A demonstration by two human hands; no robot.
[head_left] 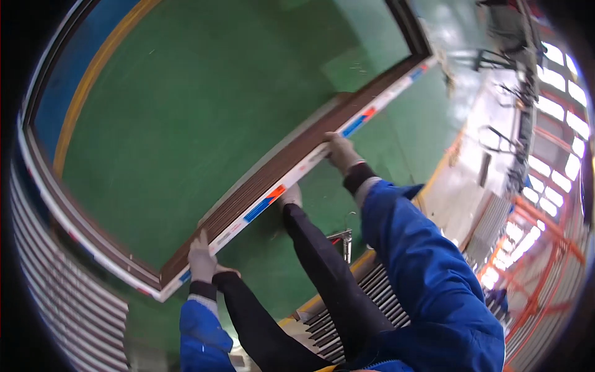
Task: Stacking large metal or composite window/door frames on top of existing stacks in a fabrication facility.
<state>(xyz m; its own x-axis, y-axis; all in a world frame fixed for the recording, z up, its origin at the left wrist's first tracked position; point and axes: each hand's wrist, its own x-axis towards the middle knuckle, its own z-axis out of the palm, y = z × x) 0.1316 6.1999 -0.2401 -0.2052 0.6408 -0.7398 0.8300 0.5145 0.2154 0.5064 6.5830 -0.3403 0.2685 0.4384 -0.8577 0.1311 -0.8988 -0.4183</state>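
Window frame [291,155] in dark brown, edged with a white strip carrying blue and red patches, hangs tilted in front of us above the green floor [204,111], its near rail running from lower left up to upper right. We hold that near rail in both gloved hands, set well apart along it. Our left hand [201,260] is clamped on the rail near the lower corner, fingers wrapped over the brown face. Our right hand [341,152] is closed on the white edge farther up the rail. Blue sleeves [427,266] with dark cuffs run back toward us from both wrists. Our dark trouser legs [322,273] reach forward beneath the frame. Below us lies a rack of grey slats [384,297]. Orange steel racking [539,242] stands off to the right.
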